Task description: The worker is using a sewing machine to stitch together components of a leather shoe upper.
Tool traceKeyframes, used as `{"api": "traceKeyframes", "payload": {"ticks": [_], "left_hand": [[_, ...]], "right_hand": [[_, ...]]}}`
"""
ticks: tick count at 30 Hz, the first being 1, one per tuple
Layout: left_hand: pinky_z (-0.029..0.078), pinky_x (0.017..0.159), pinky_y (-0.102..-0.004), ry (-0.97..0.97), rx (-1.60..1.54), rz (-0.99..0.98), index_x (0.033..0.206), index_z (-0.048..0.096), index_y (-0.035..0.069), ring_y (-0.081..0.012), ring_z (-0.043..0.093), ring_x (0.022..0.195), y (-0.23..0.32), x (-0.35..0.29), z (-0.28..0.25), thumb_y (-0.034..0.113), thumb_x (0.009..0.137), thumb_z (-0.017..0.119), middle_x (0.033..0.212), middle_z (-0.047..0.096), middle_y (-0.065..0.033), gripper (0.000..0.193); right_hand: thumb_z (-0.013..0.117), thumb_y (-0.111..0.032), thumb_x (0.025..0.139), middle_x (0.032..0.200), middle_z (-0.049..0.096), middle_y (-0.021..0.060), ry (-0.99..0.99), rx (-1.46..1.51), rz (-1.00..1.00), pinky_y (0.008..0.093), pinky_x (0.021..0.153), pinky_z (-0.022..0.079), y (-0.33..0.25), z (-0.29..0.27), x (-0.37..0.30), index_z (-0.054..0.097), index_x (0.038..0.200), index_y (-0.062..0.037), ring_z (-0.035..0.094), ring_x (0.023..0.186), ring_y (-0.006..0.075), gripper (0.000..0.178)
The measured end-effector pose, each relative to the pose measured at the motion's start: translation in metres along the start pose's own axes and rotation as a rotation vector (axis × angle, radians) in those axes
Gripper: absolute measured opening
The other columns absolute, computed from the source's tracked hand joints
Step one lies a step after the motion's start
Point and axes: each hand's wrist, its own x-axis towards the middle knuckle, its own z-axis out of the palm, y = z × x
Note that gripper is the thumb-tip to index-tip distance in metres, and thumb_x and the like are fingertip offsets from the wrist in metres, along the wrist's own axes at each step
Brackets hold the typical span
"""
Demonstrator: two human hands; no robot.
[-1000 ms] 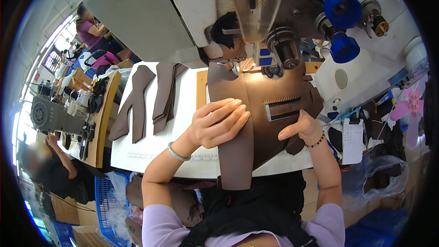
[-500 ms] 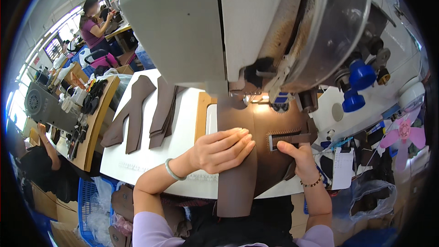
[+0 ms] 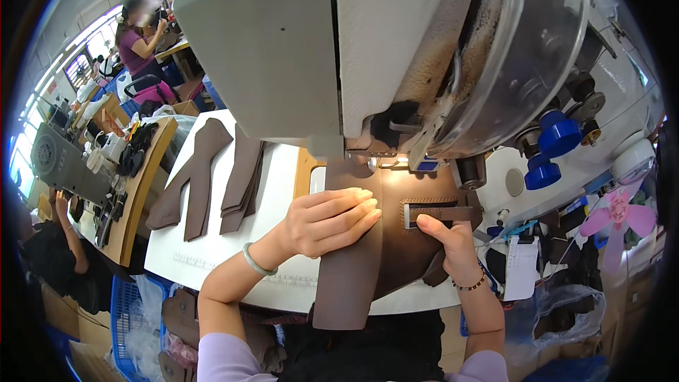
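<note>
Fingers flat on brown leather piece.

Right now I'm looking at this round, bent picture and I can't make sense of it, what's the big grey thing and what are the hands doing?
The picture comes from a wide-angle camera worn on a person's head, looking down, so straight edges curve. The big grey shape is the head of an industrial sewing machine, seen very close from above. On the white table under it lies a large brown leather piece. The left hand, with a pale green bangle on the wrist, presses flat on that piece. The right hand pinches a small brown strap that sits inside a stitched rectangle on the leather. More brown cut pieces lie to the left. Other people work at tables farther back.
</note>
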Motion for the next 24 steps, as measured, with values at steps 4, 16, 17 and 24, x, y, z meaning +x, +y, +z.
{"api": "traceKeyframes", "payload": {"ticks": [4, 16, 17, 24], "left_hand": [[0.057, 0.081, -0.0304, -0.004, -0.028, -0.036, 0.097, 0.069, 0.001, -0.0226, 0.067, 0.092, -0.002, -0.001, 0.001, 0.011, 0.074, 0.062, 0.097, 0.068, -0.0068, 0.025], [0.055, 0.077, -0.0333, 0.036, -0.083, -0.135, 0.096, 0.068, 0.002, -0.0241, 0.066, 0.093, -0.011, -0.005, 0.007, 0.01, 0.072, 0.064, 0.095, 0.066, -0.0072, 0.026], [0.055, 0.075, -0.0342, 0.035, -0.131, -0.189, 0.096, 0.068, 0.002, -0.0247, 0.066, 0.092, -0.012, -0.004, 0.008, 0.01, 0.07, 0.064, 0.095, 0.065, -0.0076, 0.028], [0.054, 0.078, -0.0392, -0.13, -0.287, -0.276, 0.107, 0.066, 0.002, -0.0292, 0.064, 0.098, -0.013, 0.002, -0.012, 0.02, 0.068, 0.065, 0.105, 0.063, -0.0119, 0.043]], "right_hand": [[0.071, -0.008, 0.085, 0.1, 0.067, 0.003, 0.003, -0.001, -0.018, 0.025, 0.085, 0.048, -0.001, 0.002, 0.001, 0.065, 0.107, -0.0026, 0.061, 0.092, 0.0101, 0.024], [0.072, -0.009, 0.083, 0.102, 0.066, 0.0038, 0.063, -0.016, -0.038, 0.0256, 0.084, 0.049, -0.004, 0.006, 0.013, 0.063, 0.109, -0.0023, 0.062, 0.092, 0.0101, 0.028], [0.073, -0.009, 0.083, 0.101, 0.066, 0.0038, 0.059, -0.019, -0.044, 0.0256, 0.083, 0.05, -0.005, 0.005, 0.015, 0.063, 0.107, -0.0021, 0.062, 0.092, 0.0103, 0.027], [0.074, -0.008, 0.08, 0.103, 0.068, 0.005, -0.141, -0.073, 0.133, 0.0256, 0.087, 0.048, -0.013, -0.006, 0.025, 0.066, 0.109, -0.0004, 0.062, 0.094, 0.0111, 0.031]]}}
